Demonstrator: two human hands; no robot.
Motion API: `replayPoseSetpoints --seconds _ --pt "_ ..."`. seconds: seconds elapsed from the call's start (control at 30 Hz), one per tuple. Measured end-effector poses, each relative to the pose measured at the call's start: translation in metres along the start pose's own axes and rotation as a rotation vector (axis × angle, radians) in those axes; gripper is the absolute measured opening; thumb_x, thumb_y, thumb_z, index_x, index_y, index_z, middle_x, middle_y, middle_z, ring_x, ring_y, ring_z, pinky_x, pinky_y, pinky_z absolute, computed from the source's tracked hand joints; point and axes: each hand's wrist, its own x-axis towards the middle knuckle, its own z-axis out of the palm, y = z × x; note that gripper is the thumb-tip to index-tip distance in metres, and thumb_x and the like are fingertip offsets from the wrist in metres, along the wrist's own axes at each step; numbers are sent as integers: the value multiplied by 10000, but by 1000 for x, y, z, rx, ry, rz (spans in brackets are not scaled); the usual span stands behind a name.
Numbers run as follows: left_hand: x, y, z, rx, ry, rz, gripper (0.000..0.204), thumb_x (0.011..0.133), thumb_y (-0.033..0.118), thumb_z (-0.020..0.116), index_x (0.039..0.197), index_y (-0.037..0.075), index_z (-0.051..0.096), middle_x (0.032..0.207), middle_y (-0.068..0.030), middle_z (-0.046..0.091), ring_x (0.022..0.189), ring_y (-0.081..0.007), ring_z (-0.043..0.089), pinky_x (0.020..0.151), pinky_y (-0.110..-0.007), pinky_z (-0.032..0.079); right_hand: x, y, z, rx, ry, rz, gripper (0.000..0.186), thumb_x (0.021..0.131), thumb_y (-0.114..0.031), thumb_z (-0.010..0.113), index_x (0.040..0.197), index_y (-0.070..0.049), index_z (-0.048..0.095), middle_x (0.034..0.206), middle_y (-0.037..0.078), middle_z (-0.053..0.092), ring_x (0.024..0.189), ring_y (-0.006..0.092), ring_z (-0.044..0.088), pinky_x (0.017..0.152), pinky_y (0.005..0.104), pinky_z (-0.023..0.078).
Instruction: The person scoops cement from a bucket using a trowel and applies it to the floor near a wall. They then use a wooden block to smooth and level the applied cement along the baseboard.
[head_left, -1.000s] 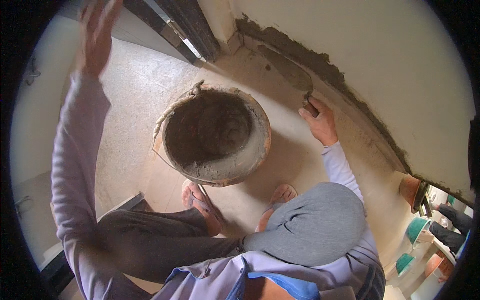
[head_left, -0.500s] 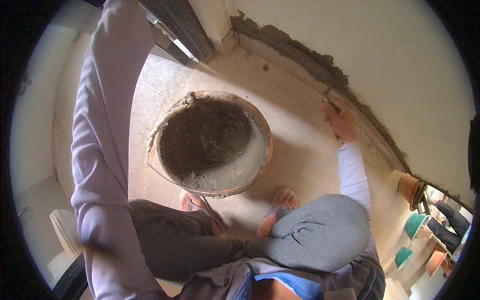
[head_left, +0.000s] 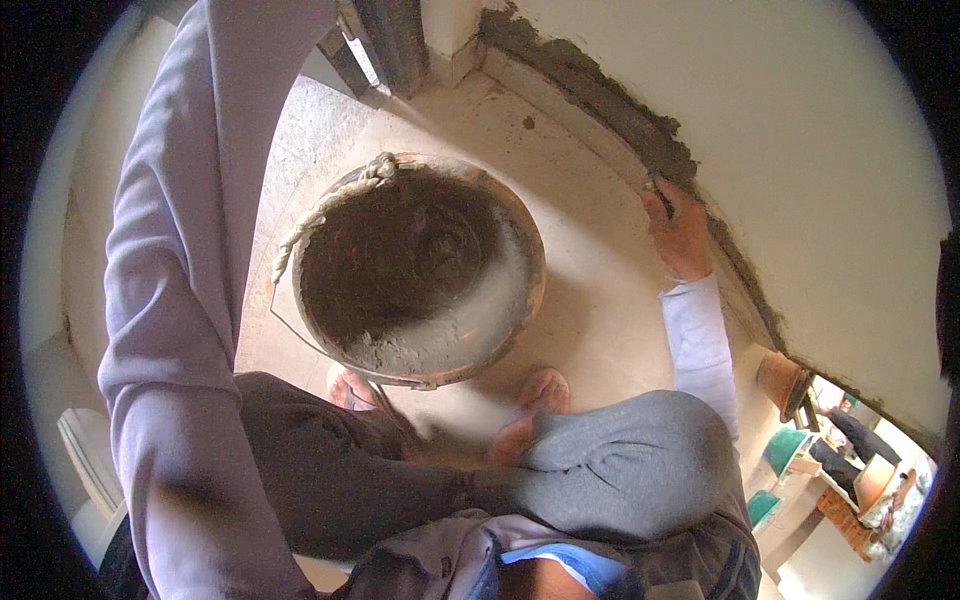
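My left arm (head_left: 175,360) stretches up along the left side, its hand beyond the top edge. My right hand (head_left: 680,235) is low beside the wall's base, fingers curled around a trowel handle (head_left: 662,197); the blade is hard to make out. Between my arms a dirty bucket (head_left: 508,315) with a rope-wrapped handle (head_left: 315,215) stands on the floor (head_left: 585,290), dark wet mortar (head_left: 420,250) inside. A rough band of mortar (head_left: 610,85) runs along the bottom of the white wall (head_left: 800,120).
My feet and bent knees are below the bucket. A door frame (head_left: 390,45) stands at the top. At lower right are an orange container (head_left: 778,378), teal containers (head_left: 785,448), another orange container (head_left: 872,480) and another person's dark-trousered legs (head_left: 850,440).
My left arm has reached farther up, carrying the hand out of view. My right hand has moved right, close against the wall base, and the trowel blade that showed earlier is indistinct.
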Motion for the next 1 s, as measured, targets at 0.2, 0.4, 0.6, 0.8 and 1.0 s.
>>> replayPoseSetpoints --seconds 0.2,0.4,0.6,0.8,1.0 --pt "-22 4 -14 -51 -89 -43 833 862 425 600 1471 71 154 1502 -206 165 1385 -380 135 1128 -481 134 -34 -16 -16 92 22 156 381 893 -264 561 1154 9 607 1115 255 616 1060 371 594 927 410 450" --pt "-34 7 -14 -95 -106 -88 823 863 428 597 1465 70 164 1493 -206 176 1377 -379 146 1124 -480 142 -12 -61 6 -111 3 -3 352 901 -246 558 1138 7 616 1081 259 624 1026 398 595 906 429 454" --pt "-44 12 -10 -143 -112 -117 814 865 431 594 1460 70 174 1484 -206 187 1369 -378 158 1120 -479 150 19 -50 2 -167 47 -13 355 906 -253 550 1129 16 611 1069 251 631 1006 402 601 895 440 457" --pt "-43 8 -14 -148 -133 -124 804 866 435 592 1454 69 184 1475 -206 198 1361 -377 170 1116 -478 158 -48 -29 -9 -101 95 132 335 910 -246 526 1089 23 615 1071 248 630 984 407 604 881 445 460" --pt "-48 15 -8 -178 -132 -138 794 867 438 589 1449 68 194 1467 -206 210 1352 -376 182 1112 -476 165 -13 -38 6 -121 31 29 372 917 -250 514 1149 32 589 1111 260 609 1042 411 578 932 435 435"
